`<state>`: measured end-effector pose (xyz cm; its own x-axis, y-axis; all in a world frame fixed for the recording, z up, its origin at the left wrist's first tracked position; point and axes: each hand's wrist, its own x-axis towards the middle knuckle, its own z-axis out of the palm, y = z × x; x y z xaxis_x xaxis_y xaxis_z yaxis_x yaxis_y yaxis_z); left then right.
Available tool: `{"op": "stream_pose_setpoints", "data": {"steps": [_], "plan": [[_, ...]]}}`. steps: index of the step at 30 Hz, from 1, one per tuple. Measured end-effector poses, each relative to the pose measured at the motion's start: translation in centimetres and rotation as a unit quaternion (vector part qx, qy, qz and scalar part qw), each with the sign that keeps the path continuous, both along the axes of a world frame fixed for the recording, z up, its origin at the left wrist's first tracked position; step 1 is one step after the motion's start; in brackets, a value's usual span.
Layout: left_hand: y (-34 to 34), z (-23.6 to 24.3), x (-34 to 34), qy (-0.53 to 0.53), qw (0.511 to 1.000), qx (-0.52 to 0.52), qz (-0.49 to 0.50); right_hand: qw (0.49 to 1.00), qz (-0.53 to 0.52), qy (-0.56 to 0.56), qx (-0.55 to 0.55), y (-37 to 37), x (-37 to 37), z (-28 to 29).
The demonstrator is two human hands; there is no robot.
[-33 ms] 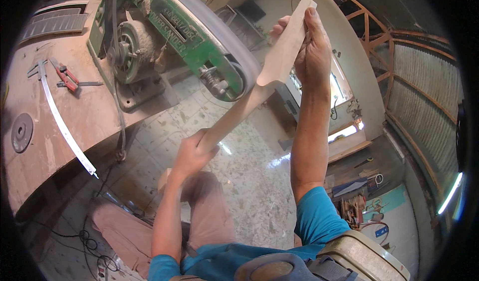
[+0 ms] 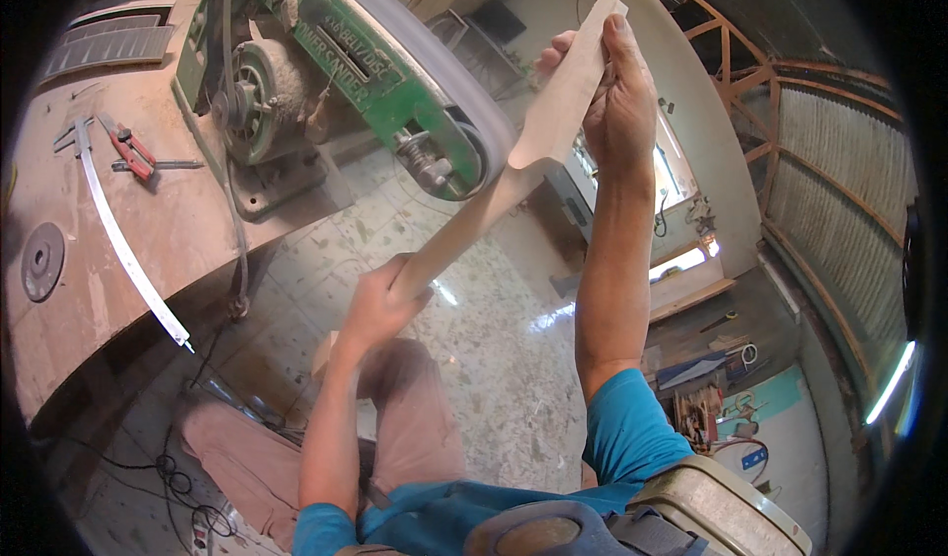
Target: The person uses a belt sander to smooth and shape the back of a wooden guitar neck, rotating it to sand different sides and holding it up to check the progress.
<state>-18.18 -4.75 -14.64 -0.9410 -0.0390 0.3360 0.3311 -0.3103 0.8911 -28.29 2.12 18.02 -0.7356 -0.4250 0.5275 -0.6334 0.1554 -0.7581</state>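
Both my hands hold a pale wooden piece shaped like a guitar neck, a narrow shaft widening into a flat head. My left hand is wrapped round the lower end of the shaft. At the wide upper end, my right hand grips the head, its thumb along the near edge and fingertips showing on the far side. Where shaft and head meet, the wood lies against the rounded end of the grey sanding belt on a green belt sander. Exact contact is hard to see.
The sander stands on a dusty workbench at left. A caliper, red-handled pliers and a round disc lie there. Cables coil on the floor below. A shelf with assorted tools is at right.
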Motion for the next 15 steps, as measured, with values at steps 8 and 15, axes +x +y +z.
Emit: {"op": "stream_pose_setpoints", "data": {"steps": [8, 15], "plan": [[0.0, -0.6, -0.8, 0.009, 0.999, -0.033, -0.014, 0.998, -0.04, 0.046, 0.007, -0.4, 0.1, -0.1], [0.2, -1.0, -1.8, 0.008, 0.997, -0.008, -0.072, 0.995, -0.072, 0.058, 0.023, -0.2, -0.1, 0.3]]}}
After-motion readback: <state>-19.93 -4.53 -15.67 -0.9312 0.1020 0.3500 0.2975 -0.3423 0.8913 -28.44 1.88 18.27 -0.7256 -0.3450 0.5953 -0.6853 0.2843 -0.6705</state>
